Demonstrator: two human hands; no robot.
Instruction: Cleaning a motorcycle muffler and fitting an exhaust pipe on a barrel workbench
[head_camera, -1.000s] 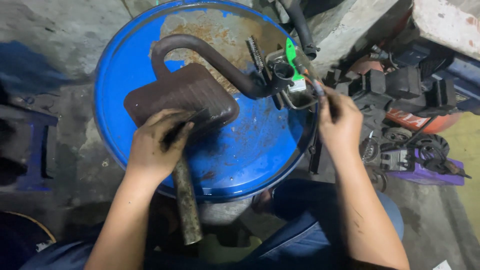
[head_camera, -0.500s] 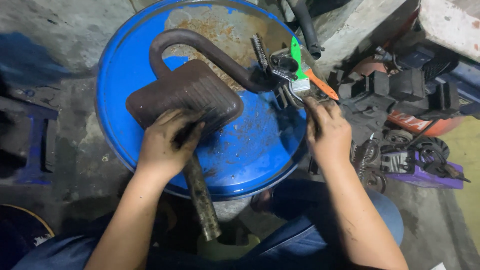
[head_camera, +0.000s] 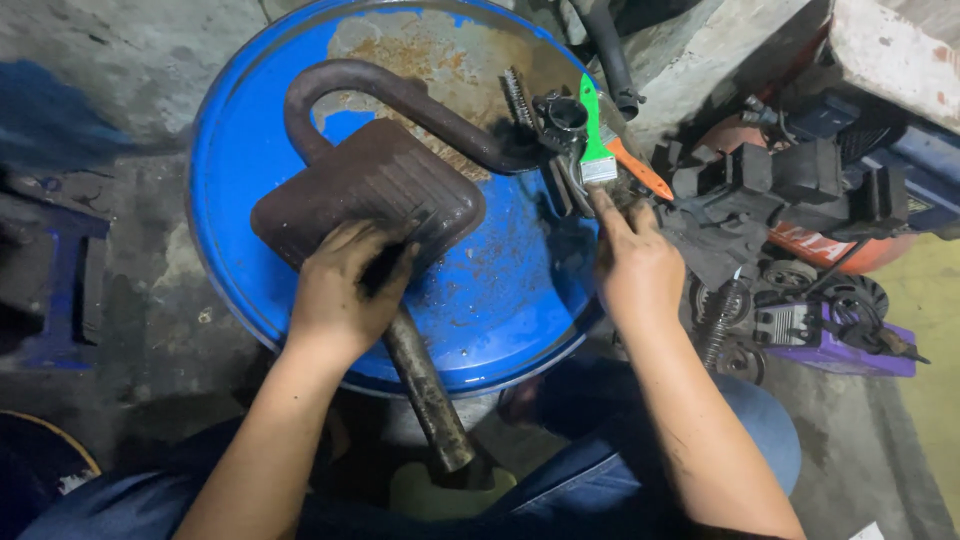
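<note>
A rusty brown muffler (head_camera: 370, 195) with a curved pipe (head_camera: 400, 90) lies on top of a blue drum (head_camera: 500, 300). My left hand (head_camera: 345, 290) presses on the muffler's near end, fingers wrapped over it where the straight tail pipe (head_camera: 430, 395) sticks out past the drum's rim. My right hand (head_camera: 630, 260) rests at the drum's right edge, its index finger stretched toward a green-handled brush (head_camera: 597, 135) and small dark metal parts (head_camera: 560, 115). It holds nothing that I can see.
Black engine parts (head_camera: 740, 200), a spring (head_camera: 715, 320) and a purple piece (head_camera: 850, 345) are piled on the floor to the right. A dark hose (head_camera: 610, 50) runs at the top. Concrete floor (head_camera: 120, 80) lies to the left.
My right hand has dropped from the small parts by the brush to the drum's right edge. My left hand and the muffler have shifted slightly.
</note>
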